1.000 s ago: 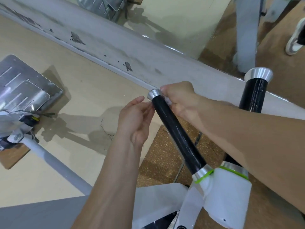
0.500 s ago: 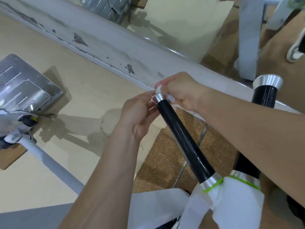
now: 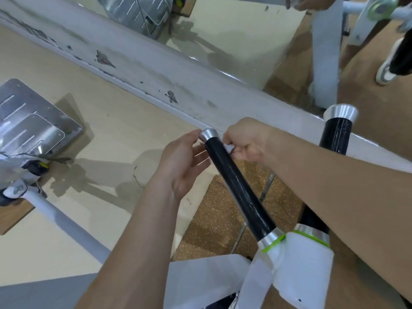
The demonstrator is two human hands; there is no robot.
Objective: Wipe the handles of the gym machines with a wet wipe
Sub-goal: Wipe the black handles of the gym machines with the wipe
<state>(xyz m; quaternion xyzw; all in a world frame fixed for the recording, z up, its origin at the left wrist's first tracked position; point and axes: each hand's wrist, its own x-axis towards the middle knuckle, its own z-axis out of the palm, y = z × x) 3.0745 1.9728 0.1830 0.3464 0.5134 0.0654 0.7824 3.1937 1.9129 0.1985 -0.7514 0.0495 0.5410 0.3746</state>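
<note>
A metal footplate [image 3: 33, 128] is seen at far left on the beige floor. The left hand [image 3: 182, 161] is held open, fingers extended beside the upper end of the black handle [image 3: 236, 188]. A white wet wipe [image 3: 229, 147] is pinched against that handle by the closed right hand [image 3: 247, 141]. A second black handle [image 3: 336, 134] stands at right.

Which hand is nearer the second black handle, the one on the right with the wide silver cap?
Right. The right hand sits between the two handles, pinching the wet wipe; the left hand is beyond the near handle, farther from the second handle.
</note>
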